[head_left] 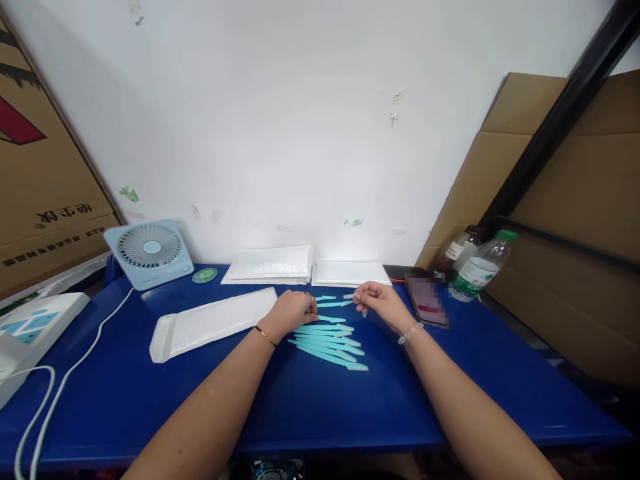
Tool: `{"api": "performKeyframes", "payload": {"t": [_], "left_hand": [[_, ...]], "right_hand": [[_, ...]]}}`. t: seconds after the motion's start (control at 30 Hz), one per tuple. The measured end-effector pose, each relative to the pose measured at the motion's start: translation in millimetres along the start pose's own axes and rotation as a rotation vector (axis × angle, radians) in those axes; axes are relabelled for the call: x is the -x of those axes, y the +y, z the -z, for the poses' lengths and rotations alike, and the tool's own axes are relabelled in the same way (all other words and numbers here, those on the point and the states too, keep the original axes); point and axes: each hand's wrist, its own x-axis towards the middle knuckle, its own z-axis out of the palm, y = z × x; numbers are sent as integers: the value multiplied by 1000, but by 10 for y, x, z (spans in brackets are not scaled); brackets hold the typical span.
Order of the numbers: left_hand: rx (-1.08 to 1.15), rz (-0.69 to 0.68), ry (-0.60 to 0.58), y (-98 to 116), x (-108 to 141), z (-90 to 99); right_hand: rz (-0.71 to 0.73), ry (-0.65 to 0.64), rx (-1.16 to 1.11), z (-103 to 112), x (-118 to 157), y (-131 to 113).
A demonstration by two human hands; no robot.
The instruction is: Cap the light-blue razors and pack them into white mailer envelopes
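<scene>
Several teal eyebrow razors (327, 340) with pale blade ends lie fanned out on the blue table, handles to the left. My left hand (295, 312) is closed over the handle ends of the upper razors, its fingertips pinched at one of them; the fingers partly hide the handles. At the blade ends of the top razors, my right hand (377, 305) has thumb and forefinger pinched together. A small whitish tip pokes out left of these fingers, too small to name. Beside my left hand, a white bubble mailer (215, 327) lies flat, its flap end to the left.
Two stacks of white mailers, left (273, 263) and right (350, 273), lie against the wall. A blue fan (150, 253), a green disc (205, 275) and a white cable (90, 343) are at left. At right are a phone (427, 300), a green-capped bottle (480, 270) and cardboard (575, 267).
</scene>
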Motion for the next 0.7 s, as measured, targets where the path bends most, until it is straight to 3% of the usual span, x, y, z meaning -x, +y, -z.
{"api": "performKeyframes", "payload": {"t": [0.33,0.7], "left_hand": [[117,68,-25,-20,11,-64],[165,52,-4,-21,11,-60]], "right_hand": [[-103,-84,111,0,8,48],[-94,-162,158,-36,14,99]]}}
